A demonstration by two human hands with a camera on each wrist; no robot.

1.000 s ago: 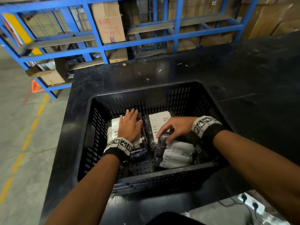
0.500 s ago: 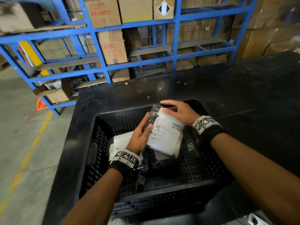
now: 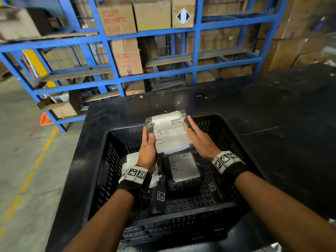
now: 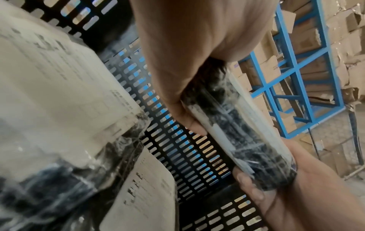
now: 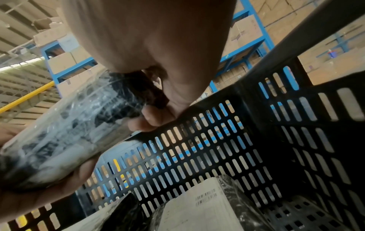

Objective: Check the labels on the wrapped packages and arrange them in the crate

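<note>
I hold a plastic-wrapped package [image 3: 169,131] with a white printed label facing up, above the black slotted crate [image 3: 116,139]. My left hand [image 3: 148,144] grips its left edge, thumb on top. My right hand [image 3: 197,138] holds its right edge, fingers under it. The left wrist view shows the package [image 4: 237,132] edge-on between both hands, and so does the right wrist view [image 5: 69,129]. Two more wrapped packages lie on the crate floor: one in the middle [image 3: 183,170], one at the left [image 3: 130,160] partly hidden by my left wrist.
The crate sits on a black table [image 3: 272,115]. Blue steel racking [image 3: 196,44] with cardboard boxes stands behind it. Concrete floor with a yellow dashed line [image 3: 27,179] lies to the left. The right half of the crate floor [image 5: 296,211] holds no package.
Both hands have lifted one package out of the crate and raised it toward the far rim, turning its label face up. The head view has tilted upward.
</note>
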